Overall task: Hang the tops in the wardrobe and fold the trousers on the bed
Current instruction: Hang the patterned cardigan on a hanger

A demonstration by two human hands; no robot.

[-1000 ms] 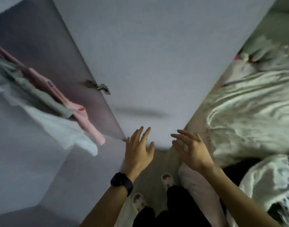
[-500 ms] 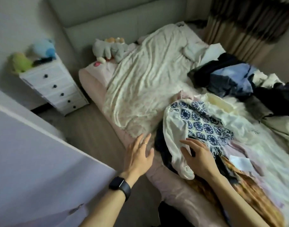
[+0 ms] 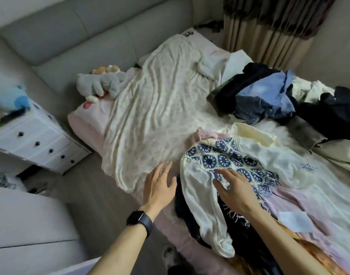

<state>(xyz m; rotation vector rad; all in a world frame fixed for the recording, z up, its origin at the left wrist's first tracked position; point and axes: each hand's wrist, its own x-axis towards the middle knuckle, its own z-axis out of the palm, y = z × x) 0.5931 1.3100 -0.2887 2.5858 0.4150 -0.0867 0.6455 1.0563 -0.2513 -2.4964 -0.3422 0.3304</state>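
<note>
Right hand (image 3: 235, 190) has settled, spread, on the white blue-crocheted cotton blouse (image 3: 197, 195); left hand (image 3: 159, 187) hovers spread beside it. Best lifted by the shoulders.

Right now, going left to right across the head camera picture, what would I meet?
First the white drawers, then the grey soft toy, the left hand, the right hand, and last the dark clothes heap.

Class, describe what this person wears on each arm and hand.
The left hand has a thin ring on one finger, and a black smartwatch with a dark band sits on that wrist. The right hand shows no ring or watch. No sleeves are in view on either arm.
</note>
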